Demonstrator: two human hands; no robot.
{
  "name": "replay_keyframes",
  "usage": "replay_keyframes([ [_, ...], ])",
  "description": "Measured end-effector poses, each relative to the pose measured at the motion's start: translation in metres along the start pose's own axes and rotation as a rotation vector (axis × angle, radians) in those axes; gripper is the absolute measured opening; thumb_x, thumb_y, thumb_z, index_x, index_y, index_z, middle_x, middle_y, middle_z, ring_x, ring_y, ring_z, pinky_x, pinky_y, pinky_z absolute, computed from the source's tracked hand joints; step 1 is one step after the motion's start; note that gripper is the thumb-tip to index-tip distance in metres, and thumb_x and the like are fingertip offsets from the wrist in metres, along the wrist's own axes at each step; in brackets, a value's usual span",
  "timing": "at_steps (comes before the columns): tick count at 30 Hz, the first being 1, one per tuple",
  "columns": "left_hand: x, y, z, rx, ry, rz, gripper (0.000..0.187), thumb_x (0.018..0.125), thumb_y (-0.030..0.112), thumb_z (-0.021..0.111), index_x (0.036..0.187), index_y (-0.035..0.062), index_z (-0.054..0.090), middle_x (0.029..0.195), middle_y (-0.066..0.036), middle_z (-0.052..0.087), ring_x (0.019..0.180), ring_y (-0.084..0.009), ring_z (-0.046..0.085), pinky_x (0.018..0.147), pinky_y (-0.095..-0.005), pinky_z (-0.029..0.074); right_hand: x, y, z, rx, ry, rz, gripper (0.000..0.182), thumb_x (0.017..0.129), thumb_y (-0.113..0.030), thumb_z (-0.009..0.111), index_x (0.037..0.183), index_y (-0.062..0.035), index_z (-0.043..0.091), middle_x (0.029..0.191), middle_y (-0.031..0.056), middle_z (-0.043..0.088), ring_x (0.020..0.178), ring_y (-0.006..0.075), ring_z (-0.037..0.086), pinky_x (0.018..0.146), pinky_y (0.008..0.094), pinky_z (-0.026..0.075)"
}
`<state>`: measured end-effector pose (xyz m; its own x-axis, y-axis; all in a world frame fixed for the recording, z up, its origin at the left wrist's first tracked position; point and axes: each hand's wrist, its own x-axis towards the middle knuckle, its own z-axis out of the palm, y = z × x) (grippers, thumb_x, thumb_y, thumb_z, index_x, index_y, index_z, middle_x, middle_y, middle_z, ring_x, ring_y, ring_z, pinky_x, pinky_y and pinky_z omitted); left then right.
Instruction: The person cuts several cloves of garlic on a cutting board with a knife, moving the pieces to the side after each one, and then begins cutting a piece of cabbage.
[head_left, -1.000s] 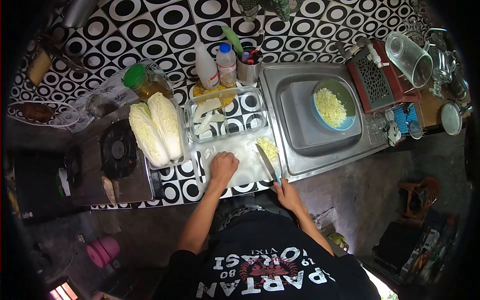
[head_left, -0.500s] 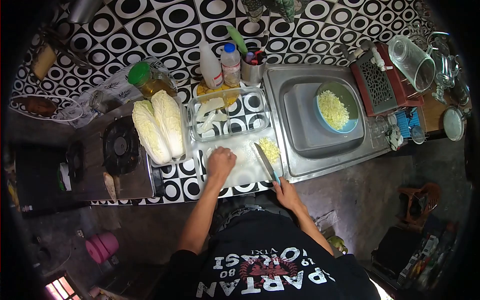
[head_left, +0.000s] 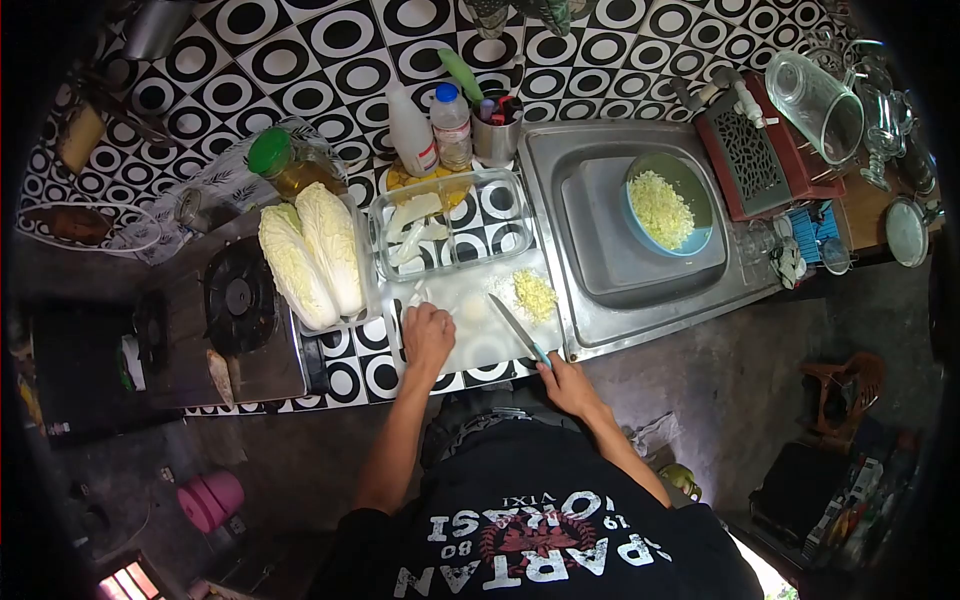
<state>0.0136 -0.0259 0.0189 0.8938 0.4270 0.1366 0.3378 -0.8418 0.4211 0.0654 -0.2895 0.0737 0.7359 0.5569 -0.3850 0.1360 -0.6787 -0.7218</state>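
Note:
My left hand [head_left: 428, 338] is over the left part of a white cutting board [head_left: 470, 350], its fingers curled on a pale cabbage piece [head_left: 418, 294] that shows beyond the fingertips. In my right hand [head_left: 570, 384] is a knife [head_left: 517, 326] with a light blue handle, its blade slanting up and left above the board. Just right of the blade lies a small pile of chopped cabbage [head_left: 535, 296]. Behind the board, a clear divided container [head_left: 455, 268] holds several pale cabbage pieces in its left part.
Two napa cabbages [head_left: 315, 258] lie in a clear tray left of the board, next to the stove [head_left: 240, 295]. To the right, a blue bowl [head_left: 677, 249] of chopped cabbage stands in the steel sink [head_left: 600, 345]. Bottles [head_left: 410, 130] and a utensil cup [head_left: 497, 143] stand behind.
My left hand has moved slightly left and toward me, onto the pale piece at the board's left. The knife tip has shifted left, away from the chopped pile.

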Motion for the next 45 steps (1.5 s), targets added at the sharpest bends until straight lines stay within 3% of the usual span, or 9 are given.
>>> replay_keyframes([
  [2, -0.004, 0.011, 0.007, -0.112, -0.022, 0.107, 0.009, 0.073, 0.013, 0.066, 0.08, 0.008, 0.068, 0.086, -0.006, 0.056, 0.085, -0.0274, 0.051, 0.076, -0.0392, 0.042, 0.002, -0.004, 0.0, -0.011, -0.052, 0.003, 0.027, 0.093, -0.026, 0.045, 0.096, 0.0004, 0.048, 0.073, 0.0295, 0.058, 0.077, 0.0485, 0.056, 0.067, 0.0533, 0.042],
  [6, -0.009, 0.03, 0.017, -0.263, -0.001, 0.026, 0.011, 0.073, 0.015, 0.067, 0.081, 0.0069, 0.068, 0.086, -0.008, 0.06, 0.085, -0.0279, 0.054, 0.076, -0.0383, 0.044, 0.003, -0.002, 0.009, -0.097, -0.114, 0.001, 0.028, 0.094, -0.027, 0.046, 0.094, 0.0008, 0.052, 0.072, 0.0273, 0.059, 0.074, 0.0467, 0.057, 0.066, 0.0516, 0.043],
  [9, -0.018, 0.028, 0.016, -0.243, 0.032, -0.097, 0.011, 0.072, 0.014, 0.067, 0.081, 0.0075, 0.069, 0.085, -0.008, 0.06, 0.084, -0.0283, 0.055, 0.076, -0.0386, 0.045, 0.005, 0.004, 0.016, -0.131, -0.173, -0.005, 0.028, 0.094, -0.027, 0.045, 0.097, 0.0002, 0.051, 0.072, 0.0274, 0.059, 0.074, 0.0469, 0.057, 0.066, 0.0517, 0.043],
  [28, -0.013, 0.026, 0.021, -0.201, -0.115, -0.058, 0.01, 0.068, 0.017, 0.065, 0.071, 0.0081, 0.062, 0.074, -0.006, 0.059, 0.076, -0.027, 0.058, 0.072, -0.0395, 0.043, 0.018, 0.006, 0.026, -0.307, -0.218, -0.001, 0.026, 0.093, -0.025, 0.043, 0.096, 0.0014, 0.043, 0.071, 0.0287, 0.059, 0.072, 0.048, 0.058, 0.067, 0.0556, 0.044],
  [35, 0.001, 0.007, 0.006, 0.03, -0.018, -0.019, 0.013, 0.067, 0.02, 0.065, 0.065, 0.0075, 0.063, 0.07, -0.009, 0.059, 0.071, -0.0289, 0.057, 0.067, -0.0424, 0.043, 0.032, -0.007, 0.002, -0.333, -0.291, -0.099, 0.027, 0.094, -0.025, 0.04, 0.098, 0.0014, 0.043, 0.072, 0.0272, 0.06, 0.073, 0.0454, 0.059, 0.068, 0.054, 0.045],
  [39, 0.012, -0.012, -0.006, -0.022, 0.18, -0.2, 0.012, 0.071, 0.019, 0.064, 0.072, 0.0068, 0.066, 0.075, -0.009, 0.06, 0.073, -0.0302, 0.057, 0.067, -0.0418, 0.045, 0.019, 0.001, -0.008, -0.101, -0.17, -0.118, 0.028, 0.095, -0.027, 0.044, 0.095, 0.0005, 0.045, 0.068, 0.0291, 0.057, 0.068, 0.0497, 0.054, 0.064, 0.0541, 0.042],
  [42, 0.016, -0.003, -0.002, -0.201, 0.132, 0.142, 0.021, 0.073, 0.022, 0.069, 0.089, 0.009, 0.067, 0.083, -0.009, 0.059, 0.08, -0.0281, 0.055, 0.072, -0.0402, 0.043, 0.015, -0.003, -0.019, -0.038, -0.065, 0.007, 0.029, 0.095, -0.028, 0.044, 0.097, 0.0001, 0.047, 0.072, 0.0312, 0.056, 0.074, 0.0514, 0.054, 0.066, 0.0542, 0.042],
  [43, 0.016, 0.009, -0.001, -0.2, 0.142, 0.138, 0.021, 0.073, 0.022, 0.069, 0.089, 0.009, 0.067, 0.083, -0.009, 0.059, 0.08, -0.0281, 0.055, 0.072, -0.0402, 0.043, 0.014, -0.004, -0.021, -0.043, -0.067, -0.002, 0.029, 0.095, -0.028, 0.044, 0.097, 0.0001, 0.047, 0.072, 0.0312, 0.056, 0.074, 0.0514, 0.054, 0.066, 0.0542, 0.042],
  [45, 0.015, 0.03, 0.0, -0.19, -0.105, 0.279, 0.021, 0.071, 0.019, 0.071, 0.089, 0.0093, 0.067, 0.08, -0.008, 0.058, 0.077, -0.0261, 0.054, 0.07, -0.0397, 0.043, 0.013, -0.009, -0.024, -0.046, -0.057, 0.023, 0.027, 0.094, -0.027, 0.044, 0.096, 0.0006, 0.047, 0.072, 0.0322, 0.057, 0.075, 0.051, 0.055, 0.068, 0.0551, 0.042],
])
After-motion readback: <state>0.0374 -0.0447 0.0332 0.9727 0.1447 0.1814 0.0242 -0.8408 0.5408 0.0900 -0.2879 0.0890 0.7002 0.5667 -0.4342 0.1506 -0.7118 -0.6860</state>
